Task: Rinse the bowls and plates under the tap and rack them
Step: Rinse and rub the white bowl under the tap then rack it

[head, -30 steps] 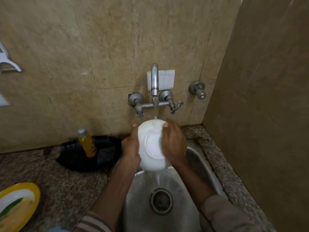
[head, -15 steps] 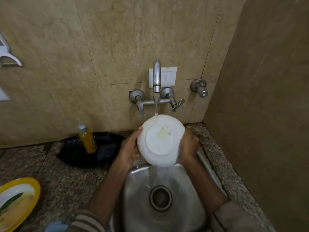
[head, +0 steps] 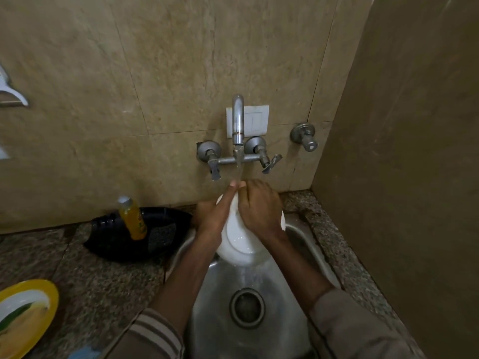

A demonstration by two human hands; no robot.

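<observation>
A white bowl (head: 238,242) is held at the centre of the frame, base towards the camera, under the running tap (head: 238,120) and above the steel sink (head: 307,238). It is gripped at its left edge by the left hand (head: 211,220), and its upper rim is clasped by the curled fingers of the right hand (head: 259,208). A yellow-rimmed plate (head: 28,314) is seen on the worktop (head: 98,286) at lower left.
</observation>
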